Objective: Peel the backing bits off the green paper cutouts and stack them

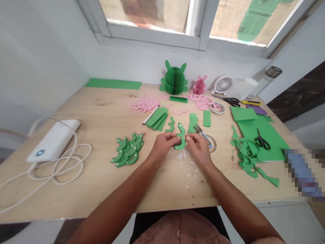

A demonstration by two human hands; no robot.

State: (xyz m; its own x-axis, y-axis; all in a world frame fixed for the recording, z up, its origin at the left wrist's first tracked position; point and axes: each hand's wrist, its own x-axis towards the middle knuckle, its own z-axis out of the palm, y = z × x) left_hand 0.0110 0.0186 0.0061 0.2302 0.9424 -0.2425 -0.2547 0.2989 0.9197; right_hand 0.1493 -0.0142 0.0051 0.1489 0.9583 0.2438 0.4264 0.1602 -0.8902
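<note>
Between my hands is a curvy green paper cutout (180, 146) with small white patches on it. My left hand (164, 144) pinches its left edge, thumb on top. At its right edge, the thumb and forefinger of my right hand (198, 145) are pressed together; a tiny pale bit seems to be at the tips, too small to make out. Small white scraps (183, 155) lie scattered just below. Another green cutout (170, 124) rests behind my left hand. To the left sits a pile of similar green cutouts (129, 149), several with white patches.
Blue-handled scissors (205, 135) and a tape roll (214, 145) lie beside my right hand. Green offcuts (247, 152) and black scissors (261, 140) are at right. Behind stand a green honeycomb paper figure (175, 81) and a fan (223, 84). A white power bank (53, 140) with cables is left.
</note>
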